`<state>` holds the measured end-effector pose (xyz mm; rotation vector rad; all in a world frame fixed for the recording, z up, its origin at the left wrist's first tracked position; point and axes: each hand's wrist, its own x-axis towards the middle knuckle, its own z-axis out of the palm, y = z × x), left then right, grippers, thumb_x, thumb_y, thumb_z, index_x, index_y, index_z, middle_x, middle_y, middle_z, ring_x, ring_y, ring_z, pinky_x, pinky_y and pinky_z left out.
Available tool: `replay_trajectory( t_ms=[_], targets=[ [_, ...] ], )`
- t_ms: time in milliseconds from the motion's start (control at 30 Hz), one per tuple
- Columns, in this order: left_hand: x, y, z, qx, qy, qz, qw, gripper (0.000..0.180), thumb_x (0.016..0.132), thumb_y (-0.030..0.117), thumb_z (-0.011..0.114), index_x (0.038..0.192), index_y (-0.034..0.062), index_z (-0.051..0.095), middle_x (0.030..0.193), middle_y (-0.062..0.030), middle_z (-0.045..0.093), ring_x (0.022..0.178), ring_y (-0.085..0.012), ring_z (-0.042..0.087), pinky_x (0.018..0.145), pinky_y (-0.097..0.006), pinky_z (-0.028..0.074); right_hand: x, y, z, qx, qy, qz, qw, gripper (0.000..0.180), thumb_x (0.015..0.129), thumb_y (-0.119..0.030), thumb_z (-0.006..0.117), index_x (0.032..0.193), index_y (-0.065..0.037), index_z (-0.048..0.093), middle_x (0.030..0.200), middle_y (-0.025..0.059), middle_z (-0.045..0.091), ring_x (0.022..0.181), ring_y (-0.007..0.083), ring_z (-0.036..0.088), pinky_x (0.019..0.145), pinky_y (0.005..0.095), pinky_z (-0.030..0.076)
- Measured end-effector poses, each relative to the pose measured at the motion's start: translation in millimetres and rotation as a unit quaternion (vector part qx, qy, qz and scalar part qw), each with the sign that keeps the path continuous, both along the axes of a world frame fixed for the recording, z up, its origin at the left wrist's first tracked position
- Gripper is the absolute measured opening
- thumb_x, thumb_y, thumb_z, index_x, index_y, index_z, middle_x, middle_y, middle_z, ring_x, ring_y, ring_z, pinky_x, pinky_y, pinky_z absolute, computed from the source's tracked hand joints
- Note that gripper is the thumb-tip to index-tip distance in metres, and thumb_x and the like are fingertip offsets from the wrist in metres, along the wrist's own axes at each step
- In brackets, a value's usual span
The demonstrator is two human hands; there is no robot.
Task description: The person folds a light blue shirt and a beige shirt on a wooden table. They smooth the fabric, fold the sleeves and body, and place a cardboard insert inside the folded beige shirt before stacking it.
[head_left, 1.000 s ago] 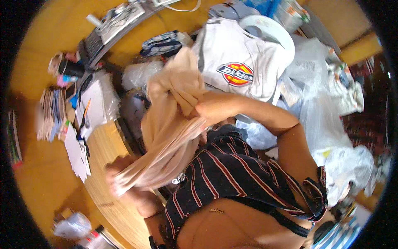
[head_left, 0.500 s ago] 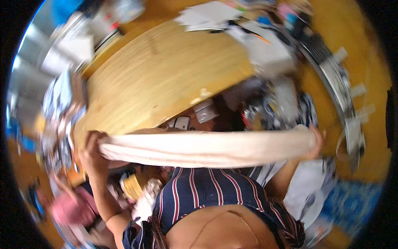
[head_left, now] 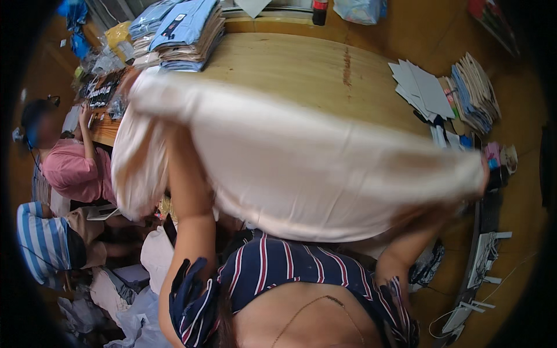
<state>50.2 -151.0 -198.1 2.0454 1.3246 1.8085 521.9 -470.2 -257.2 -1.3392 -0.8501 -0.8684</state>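
Note:
A pale cream cloth (head_left: 301, 156), perhaps a garment, is stretched wide between my two hands and blurred by motion. My left hand (head_left: 129, 82) grips its upper left corner, mostly covered by the fabric, and a loose fold hangs down on the outer side of that arm. At the right end of the cloth, my right hand (head_left: 484, 175) is closed on the edge; only part of it shows. The cloth hangs in the air above the near side of the wooden table (head_left: 278, 64) and hides its front part.
Stacked folded shirts (head_left: 185, 35) stand at the table's far left, near a dark bottle (head_left: 319, 11). White sheets (head_left: 420, 90) and folded garments (head_left: 476, 93) lie at the right. To my left sits a person in pink (head_left: 72, 171), with another in stripes (head_left: 49, 238).
The cloth has gone from a narrow taut band to a broad, raised spread. My left hand has moved up and away, and my view has turned to the left.

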Motion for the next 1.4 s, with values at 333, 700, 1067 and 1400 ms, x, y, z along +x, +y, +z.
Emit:
replay_trajectory(
  t_ms=[333,700,1067,1400],
  targets=[
    [48,98,-115,-0.252,0.334,-0.100,0.903,0.031,0.073,0.022,0.057,0.101,0.0074,0.051,0.098,-0.0105,0.055,0.099,-0.0288,0.047,0.078,-0.041,0.039,-30,188,-95,-0.412,0.055,-0.112,0.902,0.046,0.075,-0.017,0.056,0.119,-0.014,0.041,0.116,0.0137,0.042,0.103,0.0315,0.043,0.085,0.0404,0.036],
    [36,141,-219,-0.206,0.390,-0.052,0.896,0.044,0.083,0.045,0.035,0.121,0.0236,0.042,0.134,-0.0039,0.027,0.125,-0.0278,0.018,0.094,-0.058,0.014,-28,250,-164,-0.686,0.186,-0.195,0.675,0.051,0.084,-0.053,0.024,0.130,-0.032,0.023,0.139,0.0004,0.014,0.126,0.0292,0.013,0.094,0.0582,0.014],
    [20,53,-191,-0.324,0.242,-0.086,0.910,0.016,0.067,0.008,0.060,0.081,0.0024,0.056,0.081,-0.0122,0.052,0.082,-0.0288,0.048,0.073,-0.035,0.040,-213,344,-145,-0.397,0.286,0.453,0.746,0.019,0.078,-0.002,0.046,0.095,0.001,0.056,0.095,0.0082,0.055,0.081,0.0146,0.052,0.072,0.0260,0.043],
    [11,66,-193,-0.348,0.146,-0.058,0.924,0.014,0.066,0.005,0.061,0.079,0.0013,0.057,0.076,-0.0140,0.053,0.068,-0.0296,0.054,0.062,-0.037,0.043,-275,360,-133,-0.521,0.017,0.481,0.705,0.028,0.065,-0.006,0.065,0.092,-0.007,0.059,0.089,0.0099,0.048,0.086,0.0258,0.046,0.077,0.0328,0.040]
  ],
)
